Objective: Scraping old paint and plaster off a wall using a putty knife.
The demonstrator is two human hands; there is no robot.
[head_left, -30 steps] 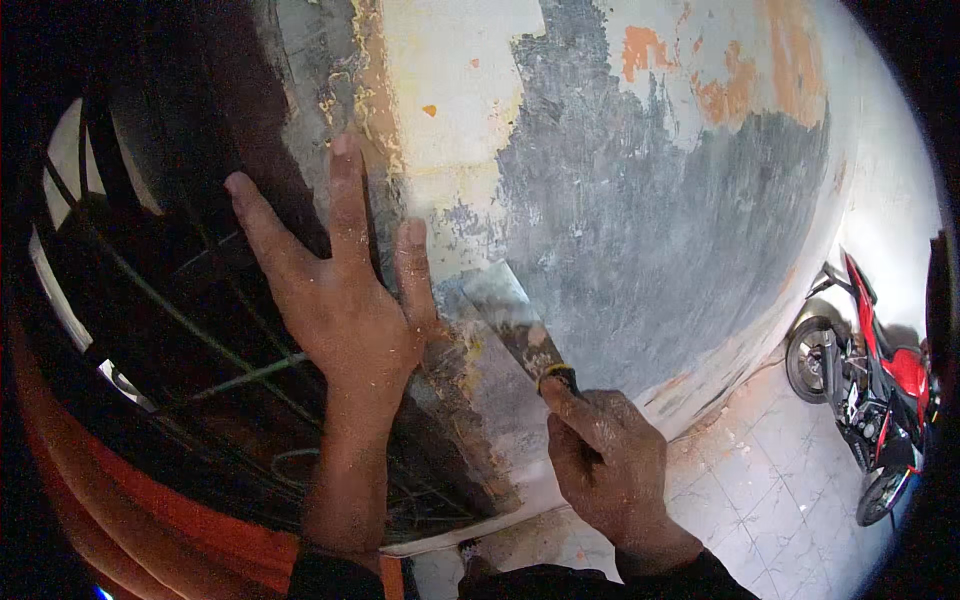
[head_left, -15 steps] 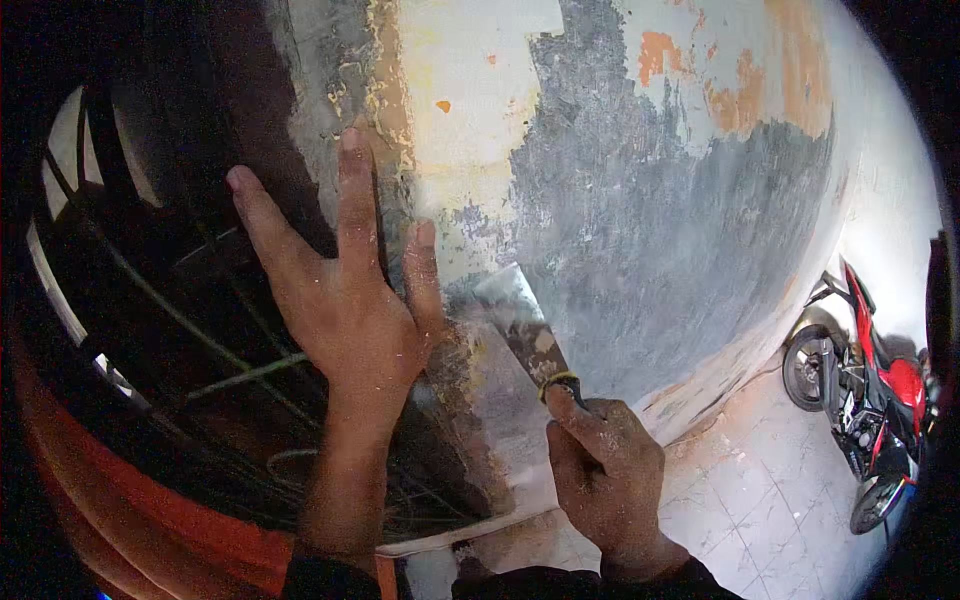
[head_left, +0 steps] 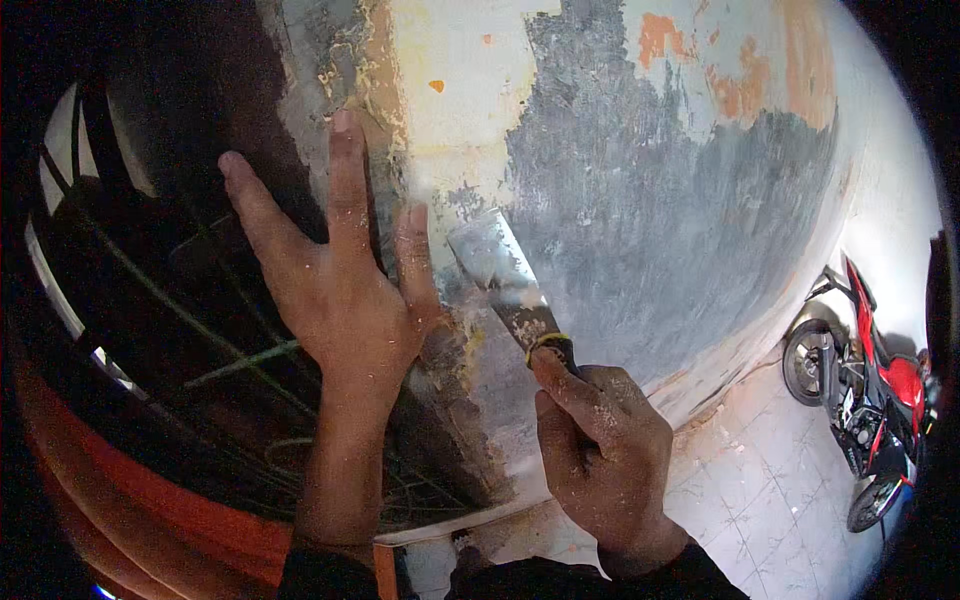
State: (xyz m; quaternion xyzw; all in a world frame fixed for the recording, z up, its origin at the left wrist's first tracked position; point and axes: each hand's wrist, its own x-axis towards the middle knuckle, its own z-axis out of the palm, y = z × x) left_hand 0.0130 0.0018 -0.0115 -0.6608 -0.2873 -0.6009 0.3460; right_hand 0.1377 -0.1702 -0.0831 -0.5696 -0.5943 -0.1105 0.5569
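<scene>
My right hand (head_left: 607, 450) is closed round the handle of a putty knife (head_left: 492, 262), whose wide metal blade points up and left. The blade lies against or very near a wall (head_left: 640, 220) with patches of bare grey, pale yellow paint and orange. Pale dust speckles my fingers. To the left, my left hand (head_left: 340, 290) is spread with its fingers apart over the wall's corner edge, a rough strip of chipped paint (head_left: 335, 60). It holds nothing. Whether the blade edge actually touches the surface cannot be told.
A red and black motorcycle (head_left: 865, 400) stands at the right on a pale tiled floor (head_left: 750, 510). Left of the corner is a dark opening with thin bars (head_left: 240, 365). Orange-red cloth (head_left: 170, 490) hangs at the lower left.
My right hand has moved the putty knife up and slightly left along the wall. The left hand stays spread in nearly the same place, a little higher in view.
</scene>
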